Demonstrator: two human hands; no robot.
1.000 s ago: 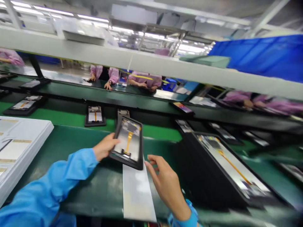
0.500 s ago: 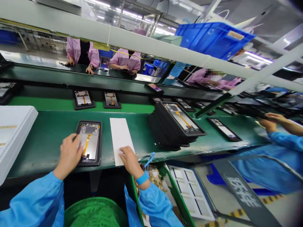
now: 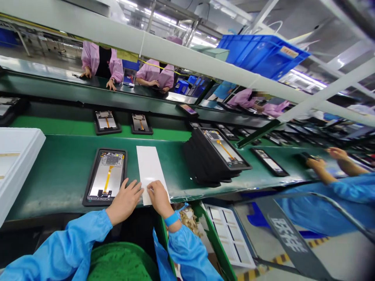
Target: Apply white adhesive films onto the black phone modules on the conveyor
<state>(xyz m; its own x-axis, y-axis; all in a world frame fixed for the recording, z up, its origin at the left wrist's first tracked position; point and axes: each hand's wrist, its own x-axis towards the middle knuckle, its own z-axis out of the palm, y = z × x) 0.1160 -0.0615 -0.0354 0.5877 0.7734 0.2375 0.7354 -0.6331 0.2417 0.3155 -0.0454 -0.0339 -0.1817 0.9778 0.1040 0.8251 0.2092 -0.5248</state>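
Observation:
My left hand is open, its fingers stretched toward the white sheet on the green bench. It lies at the lower right corner of a tablet, whose back is off. A circuit board and an orange ribbon cable show inside its black frame. My right hand, with a blue band at the wrist, rests at the sheet's near end. Its thumb and fingers are pinched together at the surface; what they hold, if anything, is too small to make out.
A stack of similar tablets stands to the right, with a single tablet beyond. White foam trays sit at left. More tablets lie on the green conveyor. A green bin is below the bench edge. A co-worker's hands work far right.
My left hand has moved right, from the tablet's left side to beside the white sheet. The tablet's near end has swung left. My right hand stays at the sheet.

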